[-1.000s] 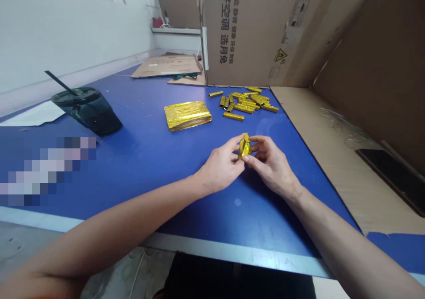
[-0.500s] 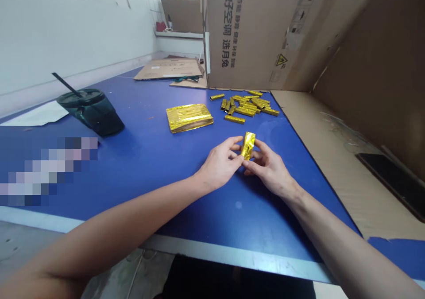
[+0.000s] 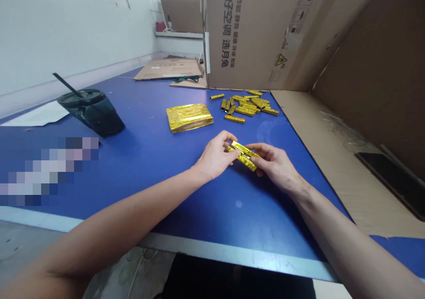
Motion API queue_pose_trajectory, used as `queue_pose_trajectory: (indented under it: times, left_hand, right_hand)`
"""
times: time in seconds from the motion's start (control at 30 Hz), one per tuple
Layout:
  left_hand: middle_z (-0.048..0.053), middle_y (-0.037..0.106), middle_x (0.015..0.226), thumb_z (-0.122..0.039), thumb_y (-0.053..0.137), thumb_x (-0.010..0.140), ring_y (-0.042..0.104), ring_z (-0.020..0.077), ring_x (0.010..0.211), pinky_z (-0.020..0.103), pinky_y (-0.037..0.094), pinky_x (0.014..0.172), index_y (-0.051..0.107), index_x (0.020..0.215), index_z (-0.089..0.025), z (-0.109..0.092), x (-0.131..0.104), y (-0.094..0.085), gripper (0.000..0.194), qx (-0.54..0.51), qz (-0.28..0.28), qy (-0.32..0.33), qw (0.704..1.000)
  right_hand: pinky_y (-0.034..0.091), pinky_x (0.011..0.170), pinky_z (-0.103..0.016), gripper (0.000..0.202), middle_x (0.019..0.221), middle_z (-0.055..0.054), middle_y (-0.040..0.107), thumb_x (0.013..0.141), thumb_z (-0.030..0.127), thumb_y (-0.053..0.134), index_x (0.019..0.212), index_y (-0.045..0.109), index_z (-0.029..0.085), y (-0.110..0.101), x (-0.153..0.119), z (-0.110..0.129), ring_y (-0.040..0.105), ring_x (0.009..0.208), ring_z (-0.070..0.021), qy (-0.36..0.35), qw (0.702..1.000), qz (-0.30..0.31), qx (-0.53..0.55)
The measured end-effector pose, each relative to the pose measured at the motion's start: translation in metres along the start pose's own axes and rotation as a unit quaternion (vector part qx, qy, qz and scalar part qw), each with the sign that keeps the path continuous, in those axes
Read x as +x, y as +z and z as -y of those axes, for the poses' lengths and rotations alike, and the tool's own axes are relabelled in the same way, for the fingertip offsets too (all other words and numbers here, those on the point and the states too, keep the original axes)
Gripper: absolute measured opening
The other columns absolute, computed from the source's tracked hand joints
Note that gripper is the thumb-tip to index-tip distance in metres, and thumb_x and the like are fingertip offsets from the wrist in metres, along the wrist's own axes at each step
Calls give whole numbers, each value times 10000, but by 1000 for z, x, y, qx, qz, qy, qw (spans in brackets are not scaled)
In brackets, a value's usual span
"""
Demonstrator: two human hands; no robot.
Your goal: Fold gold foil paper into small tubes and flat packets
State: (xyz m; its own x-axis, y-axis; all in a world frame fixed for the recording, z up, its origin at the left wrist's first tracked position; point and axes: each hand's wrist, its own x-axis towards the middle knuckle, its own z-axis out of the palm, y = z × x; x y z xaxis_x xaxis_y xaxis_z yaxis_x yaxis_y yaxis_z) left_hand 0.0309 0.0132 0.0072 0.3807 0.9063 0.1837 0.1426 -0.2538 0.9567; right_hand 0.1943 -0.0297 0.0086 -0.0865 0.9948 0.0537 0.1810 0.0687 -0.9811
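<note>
Between my two hands is a piece of shiny gold foil card (image 3: 246, 161), folded lengthwise with a gap along its middle. My left hand (image 3: 217, 155) pinches its left end between thumb and fingers. The fingers of my right hand (image 3: 274, 161) close on the right end. It is held tilted, just above the blue table (image 3: 159, 166). Beyond my hands lies a flat stack of gold foil sheets (image 3: 189, 116). Behind and to the right is a loose pile of narrow folded gold strips (image 3: 247, 106).
A dark green tumbler with a straw (image 3: 96, 113) stands at the left, by a white paper (image 3: 36, 114). Large cardboard panels (image 3: 252, 37) rise behind and at the right. Flat cardboard (image 3: 169, 68) lies at the back, and a dark phone-like slab (image 3: 392, 181) on the right.
The gold foil piece has turned from nearly upright to slanting sideways, and its folded long sides now show. Both hands have shifted slightly around it.
</note>
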Motion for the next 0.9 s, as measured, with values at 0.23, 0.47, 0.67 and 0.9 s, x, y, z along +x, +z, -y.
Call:
queue_pose_trajectory:
  times: [0.23, 0.47, 0.67, 0.9]
  left_hand:
    - [-13, 570, 598, -23, 483, 719, 583, 93, 459, 200, 483, 449, 445, 745, -138, -8, 2, 4, 123, -135, -43, -106, 984]
    - [-3, 586, 608, -5, 464, 741, 589, 93, 455, 194, 485, 454, 439, 755, -134, -9, 2, 4, 133, -189, -76, -147, 968]
    - [22, 612, 735, -142, 546, 753, 619, 108, 564, 200, 481, 500, 471, 881, -145, -10, -2, 4, 149, -185, 5, -124, 975]
    - [25, 603, 696, -98, 523, 739, 593, 96, 558, 197, 464, 485, 512, 832, -123, -9, -1, 4, 97, -144, -7, -132, 981]
  right_hand:
    - [393, 386, -224, 277, 537, 67, 534, 671, 367, 643, 835, 518, 182, -1, 4, 0, 473, 374, -77, -46, 981, -142, 124]
    - [405, 436, -226, 234, 598, 35, 576, 644, 339, 680, 756, 579, 161, 4, 1, -1, 496, 430, -75, -74, 989, -108, 73]
    - [388, 441, -215, 178, 518, 36, 570, 661, 315, 670, 678, 611, 149, 2, 1, -1, 486, 410, -69, -43, 991, -93, 89]
    - [398, 454, -224, 193, 608, 12, 600, 676, 339, 654, 694, 620, 150, 0, 2, -2, 493, 433, -71, -17, 991, -65, 117]
